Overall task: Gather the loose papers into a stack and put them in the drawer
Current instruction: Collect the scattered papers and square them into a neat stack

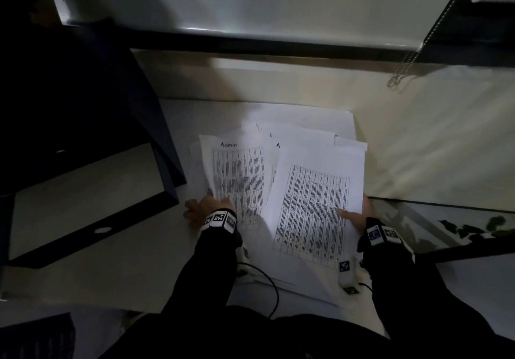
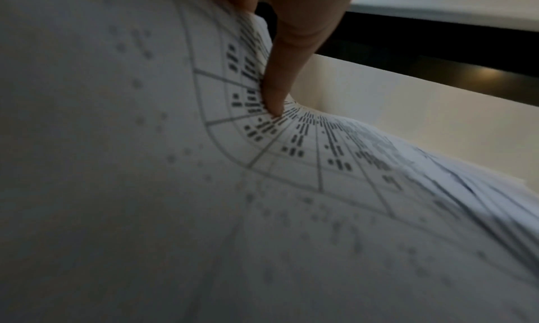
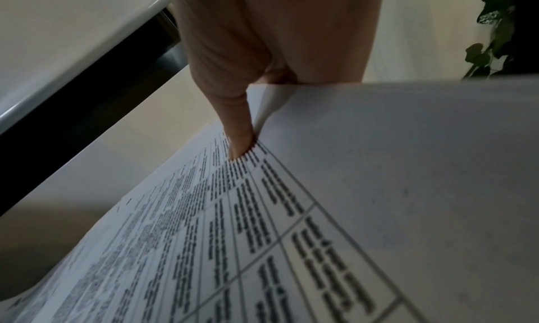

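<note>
A pale, matt floor (image 1: 69, 261) takes up most of the head view, dim and smooth, with a cream wall (image 1: 418, 135) rising behind it. At the left stands a dark, boxy cabinet (image 1: 83, 93) with flat, hard-edged panels; below it an open drawer (image 1: 92, 211) juts out as a shallow dark-framed tray with a light bottom, and nothing can be seen lying in it. Just right of the drawer, spread on the floor, are the loose papers (image 1: 278, 141), thin white sheets fanned and overlapping at different angles, printed with dense ruled tables; one sheet carries the handwritten word "Admin" at its top. The sheet printed with a table (image 1: 312, 208) that lies uppermost on the right is tilted and lifted at its near edge. The left hand (image 1: 206, 209) sits at the lower left corner of the pile, and the left wrist view shows a thumb (image 2: 280, 79) pressed onto a printed sheet that bends sharply under it, pinched from above and below. The right hand (image 1: 359, 216) grips the right edge of the top sheet, its thumb (image 3: 236, 125) flat on the print and fingers tucked behind the paper. A beaded metal chain (image 1: 412, 60) hangs at the upper right, and dark leaves (image 1: 473, 227) show at the right edge.
</note>
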Tool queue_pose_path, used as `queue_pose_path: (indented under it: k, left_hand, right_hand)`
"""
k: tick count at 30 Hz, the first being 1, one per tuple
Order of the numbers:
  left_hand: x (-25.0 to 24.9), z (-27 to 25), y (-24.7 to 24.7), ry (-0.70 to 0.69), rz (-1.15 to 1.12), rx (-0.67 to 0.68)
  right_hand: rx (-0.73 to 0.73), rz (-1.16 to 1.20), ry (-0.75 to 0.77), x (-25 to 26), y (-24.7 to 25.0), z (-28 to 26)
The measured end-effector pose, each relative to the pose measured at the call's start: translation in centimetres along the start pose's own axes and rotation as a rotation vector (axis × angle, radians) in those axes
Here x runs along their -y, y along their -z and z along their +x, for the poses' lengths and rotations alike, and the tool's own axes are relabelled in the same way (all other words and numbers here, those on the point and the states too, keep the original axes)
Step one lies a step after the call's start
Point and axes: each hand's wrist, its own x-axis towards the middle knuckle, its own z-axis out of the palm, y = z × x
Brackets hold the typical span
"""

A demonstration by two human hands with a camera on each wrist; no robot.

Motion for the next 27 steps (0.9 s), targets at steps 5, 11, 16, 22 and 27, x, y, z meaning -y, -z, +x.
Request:
queue_pose_path:
  k: [5,11,16,22,27]
  left_hand:
    - [-0.1,0.4,0.4,-0.047,0.052,0.006]
    - [0.6,0.3,0.1,-0.186,0.101,-0.041]
    - [0.5,-0.6,0.1,-0.268,-0.188,0.032]
    - [-3.0,-3.2,4.6,-0.423,-0.234,-0.116]
    - [-7.4,-7.7,10.9,-0.807,-0.591,-0.255]
  right_hand:
    - [0.054,0.032,0.021,-0.2,-0.3,0.6]
    - [-0.008,0.020,0.154,-4.5,-0.4,5.8]
    - [0.017,0.030,0.156,-6.1,-0.7,7.7]
    - [-0.030,0.013,0.123,-2.9,-0.7,3.5]
    - [-0.052,0.001,0.143,-4.7,-0.8,6.0]
